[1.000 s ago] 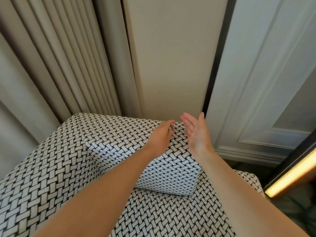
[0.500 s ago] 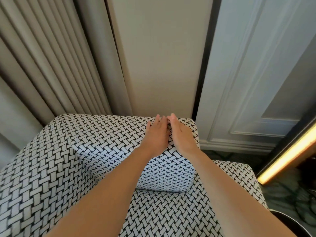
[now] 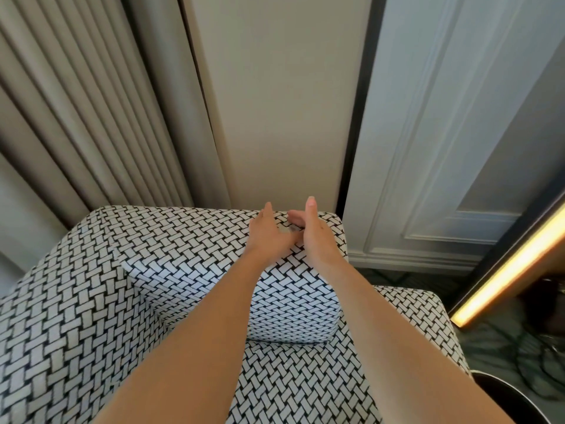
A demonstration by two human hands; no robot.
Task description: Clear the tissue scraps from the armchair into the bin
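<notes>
A person is reaching both bare arms over a black-and-white woven-pattern armchair [image 3: 91,301], the hands meeting at the top right corner of its backrest. The left hand [image 3: 269,232] is lying open with its palm turned inward and its fingers straight. The right hand [image 3: 316,237] is standing on edge just beside it, also open, with one digit pointing up. A small pale grey scrap [image 3: 293,229] is showing in the gap between the two palms, resting at the top of the backrest; whether either hand is touching it cannot be told, and it is too small to confirm as tissue. A matching cushion [image 3: 293,304] is leaning against the backrest beneath the forearms. The dark curved rim of a bin [image 3: 501,390] is showing on the floor at lower right, well apart from the hands. Beige curtains [image 3: 76,102] are hanging behind the chair.
</notes>
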